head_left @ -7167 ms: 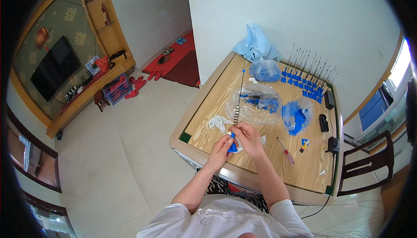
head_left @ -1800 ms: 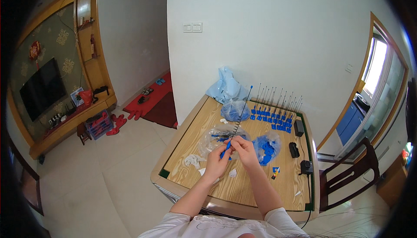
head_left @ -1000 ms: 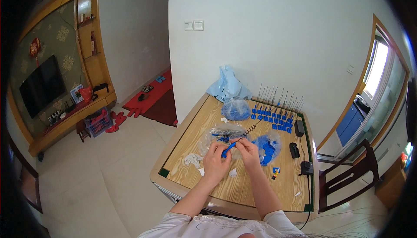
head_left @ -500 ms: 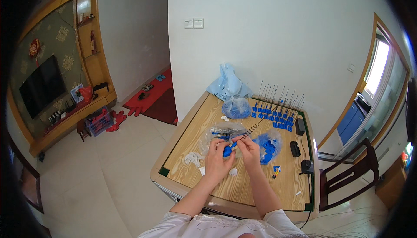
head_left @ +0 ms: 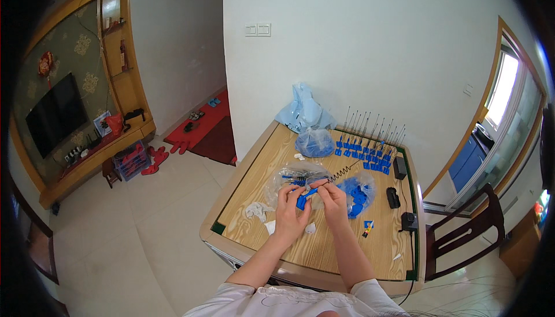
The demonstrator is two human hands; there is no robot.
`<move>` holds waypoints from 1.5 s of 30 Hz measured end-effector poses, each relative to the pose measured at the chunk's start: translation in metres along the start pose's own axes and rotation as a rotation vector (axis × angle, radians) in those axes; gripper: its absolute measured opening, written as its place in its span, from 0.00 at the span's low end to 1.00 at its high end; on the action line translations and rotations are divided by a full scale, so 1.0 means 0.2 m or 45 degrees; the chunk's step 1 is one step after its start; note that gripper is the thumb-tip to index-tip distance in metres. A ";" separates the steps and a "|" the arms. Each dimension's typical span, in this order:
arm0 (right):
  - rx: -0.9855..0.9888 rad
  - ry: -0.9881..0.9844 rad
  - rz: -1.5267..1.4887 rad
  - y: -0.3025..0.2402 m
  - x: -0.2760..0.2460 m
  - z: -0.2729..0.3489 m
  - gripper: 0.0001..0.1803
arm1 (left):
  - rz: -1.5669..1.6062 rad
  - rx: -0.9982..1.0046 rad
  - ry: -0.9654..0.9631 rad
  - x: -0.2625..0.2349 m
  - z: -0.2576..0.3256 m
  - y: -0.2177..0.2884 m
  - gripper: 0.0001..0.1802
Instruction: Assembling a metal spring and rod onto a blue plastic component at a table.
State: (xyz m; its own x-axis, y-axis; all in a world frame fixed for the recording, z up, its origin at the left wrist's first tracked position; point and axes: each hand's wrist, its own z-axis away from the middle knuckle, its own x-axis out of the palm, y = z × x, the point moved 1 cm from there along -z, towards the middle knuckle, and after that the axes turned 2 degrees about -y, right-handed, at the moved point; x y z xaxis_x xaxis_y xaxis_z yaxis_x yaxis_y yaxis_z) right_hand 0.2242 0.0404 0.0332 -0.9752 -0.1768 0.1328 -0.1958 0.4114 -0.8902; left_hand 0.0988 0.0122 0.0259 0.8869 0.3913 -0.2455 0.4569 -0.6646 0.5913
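Note:
My left hand (head_left: 291, 212) is closed around a small blue plastic piece (head_left: 301, 202) above the middle of the table. Close beside it, my right hand (head_left: 333, 199) pinches the lower end of a dark coil spring (head_left: 340, 173), where a narrow blue part joins the two hands' grips. The spring slants up to the right, with a thin wire end beyond the coils. Behind my hands lies a clear bag (head_left: 277, 179) with dark and blue parts. Right of my right hand, another clear bag (head_left: 359, 198) holds blue pieces. The fingertips partly hide the joint.
Rows of blue bases with upright springs (head_left: 364, 156) stand at the table's far right. Bags of blue material (head_left: 315, 143) sit at the back. White crumpled scraps (head_left: 258, 210), a small tube (head_left: 367, 228), black boxes (head_left: 393, 198) and a cable lie around. A wooden chair (head_left: 471, 236) stands right.
The spring has tilted slightly flatter and shifted a little to the right. The blue piece has turned slightly between my fingers. Both hands stay in nearly the same place.

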 end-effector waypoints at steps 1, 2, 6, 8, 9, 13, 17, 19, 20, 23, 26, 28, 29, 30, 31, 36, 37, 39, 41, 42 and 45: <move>0.009 0.007 -0.021 0.00 0.00 0.00 0.08 | -0.014 0.014 0.023 0.00 0.00 0.01 0.19; 0.009 0.007 -0.021 0.00 0.00 0.00 0.08 | -0.027 0.028 0.046 0.00 0.00 0.01 0.20; -0.028 0.034 -0.012 -0.01 0.02 0.00 0.07 | -0.021 -0.009 0.014 0.00 0.02 0.01 0.22; -0.014 0.055 -0.018 -0.01 0.04 0.01 0.05 | -0.036 -0.054 -0.020 0.01 0.02 0.00 0.22; 0.010 0.059 -0.068 0.01 0.04 0.01 0.05 | -0.032 -0.053 -0.022 0.02 0.03 0.00 0.22; 0.095 0.065 -0.090 0.08 0.03 0.03 0.05 | -0.051 -0.029 -0.047 0.03 0.03 -0.05 0.20; 0.126 0.029 -0.087 0.11 0.02 0.03 0.05 | 0.472 -0.381 -0.107 0.04 0.03 -0.06 0.14; 0.089 -0.141 -0.078 0.11 0.02 0.03 0.06 | 0.813 -0.635 -0.152 0.04 0.04 -0.08 0.11; 0.092 -0.144 -0.080 0.11 0.03 0.03 0.06 | 1.157 -0.886 -0.197 0.04 0.05 -0.09 0.08; 0.140 -0.133 -0.043 0.09 0.06 0.01 0.08 | 1.752 -1.143 -0.265 0.03 0.05 -0.15 0.06; 0.170 -0.159 0.055 0.11 0.04 -0.02 0.09 | 1.835 -1.207 -0.411 0.00 0.03 -0.16 0.12; 0.002 -0.191 0.143 0.12 0.04 -0.03 0.10 | 1.899 -1.253 -0.427 0.01 0.05 -0.19 0.14; 0.000 -0.194 0.142 0.12 0.04 -0.03 0.10 | 1.964 -1.301 -0.450 0.01 0.05 -0.21 0.16; 0.030 -0.186 0.124 0.09 0.05 -0.03 0.10 | 1.964 -1.301 -0.445 0.01 0.06 -0.23 0.16; 0.060 -0.177 0.106 0.08 0.06 -0.04 0.10 | 2.012 -1.333 -0.441 0.01 0.06 -0.24 0.18; -0.042 -0.186 0.146 0.09 0.06 -0.06 0.09 | 2.210 -1.380 -0.477 0.01 0.05 -0.24 0.19; -0.055 -0.174 0.155 0.10 0.06 -0.06 0.09 | 2.281 -1.380 -0.502 0.01 0.05 -0.24 0.19; -0.031 -0.169 0.153 0.10 0.06 -0.06 0.09 | 2.353 -1.379 -0.529 0.01 0.05 -0.24 0.20; -0.007 -0.163 0.151 0.10 0.06 -0.06 0.09 | 2.412 -1.390 -0.531 0.01 0.05 -0.23 0.19; -0.016 -0.161 0.164 0.09 0.06 -0.07 0.09 | 2.413 -1.390 -0.531 0.01 0.05 -0.24 0.19; -0.008 -0.136 0.162 0.09 0.07 -0.07 0.08 | 2.464 -1.382 -0.528 0.01 0.06 -0.24 0.19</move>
State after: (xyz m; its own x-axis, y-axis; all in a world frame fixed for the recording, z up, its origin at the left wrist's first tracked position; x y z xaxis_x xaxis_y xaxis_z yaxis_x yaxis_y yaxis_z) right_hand 0.2056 0.0579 0.0248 -0.9759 -0.2164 -0.0282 -0.0721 0.4421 -0.8941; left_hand 0.0791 0.0384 -0.0121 0.1055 -0.2984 0.9486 -0.7675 0.5822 0.2685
